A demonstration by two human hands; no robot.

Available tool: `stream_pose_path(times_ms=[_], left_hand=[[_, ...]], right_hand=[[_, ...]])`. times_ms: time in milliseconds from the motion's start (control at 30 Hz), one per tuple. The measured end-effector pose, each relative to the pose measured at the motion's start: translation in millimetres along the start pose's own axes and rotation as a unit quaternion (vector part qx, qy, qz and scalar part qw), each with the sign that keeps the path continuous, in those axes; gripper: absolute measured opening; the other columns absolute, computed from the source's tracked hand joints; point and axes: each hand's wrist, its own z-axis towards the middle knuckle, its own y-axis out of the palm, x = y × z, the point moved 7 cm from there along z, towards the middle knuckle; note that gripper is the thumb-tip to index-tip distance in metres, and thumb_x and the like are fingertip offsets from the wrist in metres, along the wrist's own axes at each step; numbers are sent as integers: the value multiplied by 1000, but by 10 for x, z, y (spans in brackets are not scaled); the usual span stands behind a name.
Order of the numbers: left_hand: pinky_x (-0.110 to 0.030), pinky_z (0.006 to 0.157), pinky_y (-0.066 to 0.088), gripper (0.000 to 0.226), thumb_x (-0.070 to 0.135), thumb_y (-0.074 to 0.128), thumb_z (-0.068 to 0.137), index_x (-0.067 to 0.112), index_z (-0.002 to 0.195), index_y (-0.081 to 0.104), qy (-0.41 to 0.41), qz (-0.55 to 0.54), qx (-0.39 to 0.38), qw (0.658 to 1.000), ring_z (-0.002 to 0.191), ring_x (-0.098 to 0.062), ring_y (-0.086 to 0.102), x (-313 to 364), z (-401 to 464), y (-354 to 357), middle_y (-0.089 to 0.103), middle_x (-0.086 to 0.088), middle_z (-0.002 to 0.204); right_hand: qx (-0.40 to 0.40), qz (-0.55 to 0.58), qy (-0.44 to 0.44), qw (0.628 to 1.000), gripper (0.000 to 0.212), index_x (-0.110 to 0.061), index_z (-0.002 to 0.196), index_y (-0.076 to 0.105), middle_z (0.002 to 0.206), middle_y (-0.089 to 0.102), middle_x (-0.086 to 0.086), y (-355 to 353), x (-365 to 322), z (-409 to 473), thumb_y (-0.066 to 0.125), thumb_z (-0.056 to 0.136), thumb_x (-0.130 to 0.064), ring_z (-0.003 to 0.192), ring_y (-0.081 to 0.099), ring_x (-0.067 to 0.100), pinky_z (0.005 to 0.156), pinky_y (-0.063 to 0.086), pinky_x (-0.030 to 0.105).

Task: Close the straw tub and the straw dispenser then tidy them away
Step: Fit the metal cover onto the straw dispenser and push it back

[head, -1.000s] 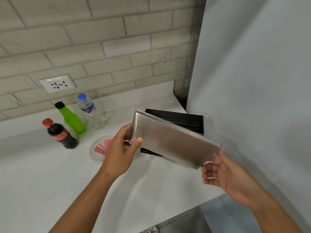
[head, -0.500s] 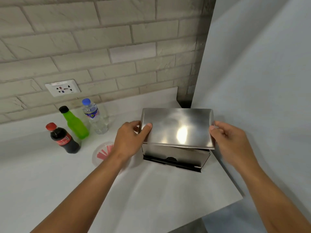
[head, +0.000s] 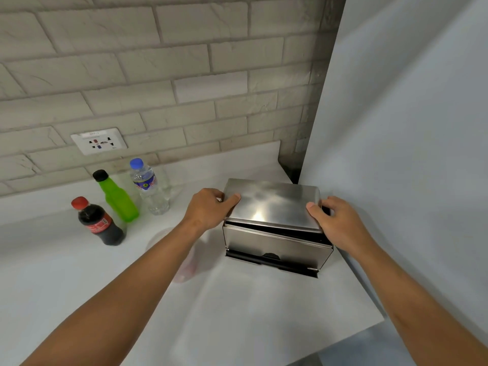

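Stainless steel made up the straw dispenser [head: 277, 247], which stood on the white desk [head: 237, 313] at its right side, just beside a pale grey panel [head: 396, 154]. Its flat steel lid [head: 272, 204] lay across the top, with a thin dark gap showing under the near edge, so whether it sat fully down could not be told. The left hand [head: 208, 212] gripped the lid's left end, thumb pressed on top and fingers [head: 211, 192] curled round the far corner. The right hand [head: 338, 223] clamped the right end the same way, thumb on top, fingers wrapped over the side. A black tray ran along the dispenser's near bottom edge.

The straw tub [head: 184, 262], a clear round container with something pinkish inside, sat on the desk just left of the dispenser, mostly hidden under the left forearm; its lid state could not be told.

Farther left stood three bottles close together: a cola bottle [head: 99, 223] with a red cap nearest, a green bottle [head: 118, 199] with a black cap behind it, and a water bottle [head: 149, 186] with a blue cap to the right. A white wall socket [head: 99, 141] sat in the brick wall [head: 158, 75] above them.
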Motion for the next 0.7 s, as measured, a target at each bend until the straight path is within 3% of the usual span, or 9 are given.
stream_pose_path(times_ms=[100, 200, 300, 400, 467, 500, 533, 600, 700], left_hand=[[-24, 56, 38, 57, 59, 64, 92, 16, 54, 56, -3, -6, 0, 1000, 53, -11, 53, -53, 31, 30, 55, 7, 50], [-31, 59, 43, 69, 62, 54, 95, 0, 67, 60, 7, 8, -3, 1000, 56, -19, 52, -73, 53, 83, 54, 0, 56], [-33, 58, 40, 63, 58, 45, 101, 5, 67, 50, 29, 32, -4, 999, 58, -23, 47, -65, 64, 136, 49, -8, 62], [-33, 59, 37, 50, 46, 42, 106, 10, 71, 48, 53, 9, -10, 998, 58, -19, 46, -7, 1, 149, 48, -4, 65], [-26, 78, 39, 37, 36, 39, 110, 8, 99, 61, 75, -17, -40, 996, 77, -14, 52, 28, -75, 182, 57, 2, 89], [-19, 89, 35, 39, 32, 37, 111, 3, 127, 58, 77, -31, -64, 994, 98, -12, 54, 27, -106, 208, 56, 5, 111], [-13, 98, 28, 49, 32, 35, 112, 2, 149, 43, 73, -43, -83, 993, 122, -12, 50, 1, -127, 224, 51, 6, 132], [-16, 114, 22, 59, 37, 35, 111, 7, 161, 26, 74, -55, -109, 990, 148, -16, 38, -69, -98, 250, 42, 6, 156], [-32, 124, 30, 55, 38, 40, 110, 12, 159, 35, 70, -88, -132, 985, 145, -16, 46, -138, -36, 250, 50, 4, 155]], right_hand=[[-17, 7, 5, 1000, 54, 7, 101, 70, 116, 59, 16, 101, 62, -12, 58, 98, -46, 122, 55, 30, 84, 39, 29], [-20, 14, 18, 1000, 53, 5, 97, 68, 140, 55, 11, 141, 90, 1, 56, 99, -46, 151, 31, 23, 101, 29, 30], [-22, 9, 31, 999, 53, 4, 82, 60, 153, 48, 16, 137, 77, -3, 54, 101, -45, 156, 20, 18, 101, 25, 29], [-31, 1, 22, 999, 50, 3, 102, 69, 158, 42, 16, 139, 62, -11, 53, 102, -45, 157, 17, 18, 102, 23, 28], [-30, -2, 11, 999, 52, 4, 114, 68, 161, 38, 14, 130, 63, -21, 52, 102, -45, 157, 17, 19, 104, 23, 27], [-23, 1, 9, 1000, 53, 4, 114, 68, 161, 39, 13, 112, 60, -32, 53, 102, -45, 156, 19, 18, 104, 24, 27], [-16, 6, 8, 1000, 52, 5, 113, 69, 160, 41, 12, 93, 65, -41, 54, 101, -44, 156, 21, 18, 103, 25, 27], [-9, 10, 12, 1000, 51, 9, 114, 67, 155, 46, 13, 55, 48, -85, 55, 102, -39, 152, 29, 18, 99, 27, 25], [-6, 2, 12, 1000, 51, 15, 117, 62, 145, 49, 24, 15, 39, -136, 54, 104, -34, 133, 43, 24, 94, 38, 35]])
